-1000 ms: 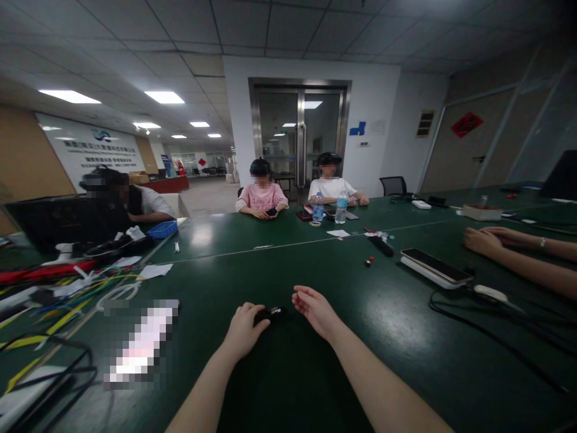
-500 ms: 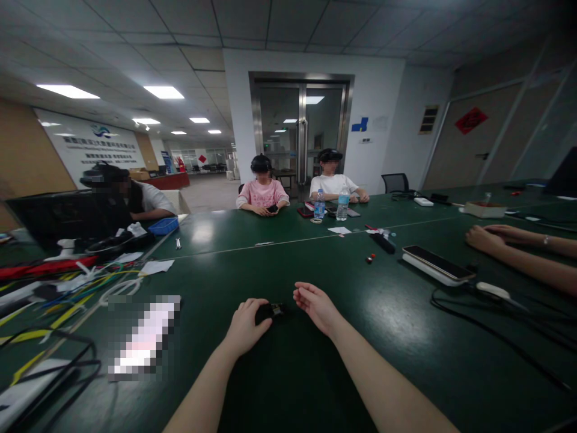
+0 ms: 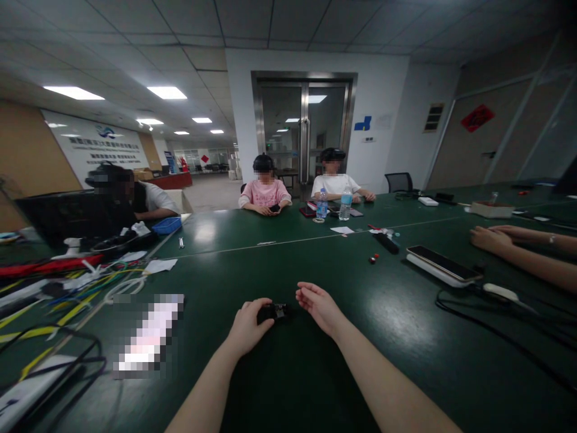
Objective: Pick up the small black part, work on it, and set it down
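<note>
My left hand [image 3: 247,328] rests on the green table [image 3: 315,367] with its fingers curled round a small black object [image 3: 273,311] that has a metal end. My right hand [image 3: 318,305] hovers just right of that object, palm turned inward, fingers loosely apart and holding nothing. A small gap separates it from the black object.
Yellow, blue and red cables [image 3: 67,288] lie at the left. A phone on a white block [image 3: 442,264] and a black cord [image 3: 496,331] sit right. Another person's arms [image 3: 523,252] rest at right. Two people sit across by water bottles [image 3: 333,204]; another person sits at the left.
Both hands stay in nearly the same pose; the view has shifted slightly, and my left hand keeps its hold on the black object.
</note>
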`<state>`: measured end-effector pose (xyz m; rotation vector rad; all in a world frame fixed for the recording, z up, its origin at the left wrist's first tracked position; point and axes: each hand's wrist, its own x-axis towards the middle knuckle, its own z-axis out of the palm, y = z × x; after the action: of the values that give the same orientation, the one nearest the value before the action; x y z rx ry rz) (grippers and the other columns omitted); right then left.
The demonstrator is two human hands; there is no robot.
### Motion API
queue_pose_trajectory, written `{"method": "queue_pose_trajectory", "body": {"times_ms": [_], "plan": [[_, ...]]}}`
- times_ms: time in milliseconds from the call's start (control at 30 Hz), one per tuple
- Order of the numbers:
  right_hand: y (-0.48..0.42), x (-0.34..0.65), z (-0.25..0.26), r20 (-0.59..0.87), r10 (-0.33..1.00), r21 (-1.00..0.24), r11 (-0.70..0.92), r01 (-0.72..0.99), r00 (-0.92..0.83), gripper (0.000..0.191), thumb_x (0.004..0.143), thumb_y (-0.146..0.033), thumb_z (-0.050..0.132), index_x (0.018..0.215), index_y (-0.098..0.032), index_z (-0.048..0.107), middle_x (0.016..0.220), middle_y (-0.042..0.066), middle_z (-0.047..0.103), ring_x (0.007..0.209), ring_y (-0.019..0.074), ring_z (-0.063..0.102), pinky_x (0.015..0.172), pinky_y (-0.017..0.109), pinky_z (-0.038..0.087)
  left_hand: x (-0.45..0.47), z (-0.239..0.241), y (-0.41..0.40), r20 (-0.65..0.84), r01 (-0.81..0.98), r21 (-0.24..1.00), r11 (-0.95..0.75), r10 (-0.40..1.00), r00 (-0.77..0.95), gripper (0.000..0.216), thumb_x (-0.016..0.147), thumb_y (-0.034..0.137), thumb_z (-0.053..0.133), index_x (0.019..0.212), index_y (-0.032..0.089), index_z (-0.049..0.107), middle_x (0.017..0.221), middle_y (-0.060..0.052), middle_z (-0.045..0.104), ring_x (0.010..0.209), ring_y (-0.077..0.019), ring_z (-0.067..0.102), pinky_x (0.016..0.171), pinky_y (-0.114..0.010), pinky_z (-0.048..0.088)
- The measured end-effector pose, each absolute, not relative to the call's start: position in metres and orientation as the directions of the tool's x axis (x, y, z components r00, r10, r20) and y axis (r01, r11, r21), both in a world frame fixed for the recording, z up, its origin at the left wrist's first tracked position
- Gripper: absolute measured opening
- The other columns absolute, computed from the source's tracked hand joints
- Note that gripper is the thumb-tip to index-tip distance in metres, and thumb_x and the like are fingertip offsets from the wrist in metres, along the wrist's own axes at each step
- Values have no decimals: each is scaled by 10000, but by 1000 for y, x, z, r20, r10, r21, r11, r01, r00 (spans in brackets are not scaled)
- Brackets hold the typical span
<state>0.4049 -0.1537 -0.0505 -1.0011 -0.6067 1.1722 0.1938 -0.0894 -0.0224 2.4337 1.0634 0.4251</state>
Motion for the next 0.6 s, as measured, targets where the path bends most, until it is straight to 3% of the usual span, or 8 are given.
{"method": "queue_pose_trajectory", "body": {"times_ms": [333,467,600], "plan": [[-157,401,-48,-52,942,-918,85,-388,330,278,724,-331,611,976,-213,608,883,48,633,838,172,586,789,344,443,194,-26,-87,112,603,458,-653,715,690,444,781,362,476,1218,287,451,1225,-10,511,1119,-205,437,920,-344,331],[-160,391,-43,55,933,-988,101,-113,355,245,738,-341,584,956,-235,618,868,33,628,813,180,569,757,352,436,193,-25,-89,102,601,475,-643,718,688,431,789,346,454,1217,294,448,1248,-2,488,1140,-209,422,936,-358,325],[-165,380,-36,202,938,-969,151,194,282,211,730,-322,592,926,-265,643,915,23,613,871,194,540,800,356,401,194,-24,-90,103,598,482,-641,719,688,430,778,346,460,1203,281,466,1226,-12,505,1121,-215,435,923,-358,335]]}}
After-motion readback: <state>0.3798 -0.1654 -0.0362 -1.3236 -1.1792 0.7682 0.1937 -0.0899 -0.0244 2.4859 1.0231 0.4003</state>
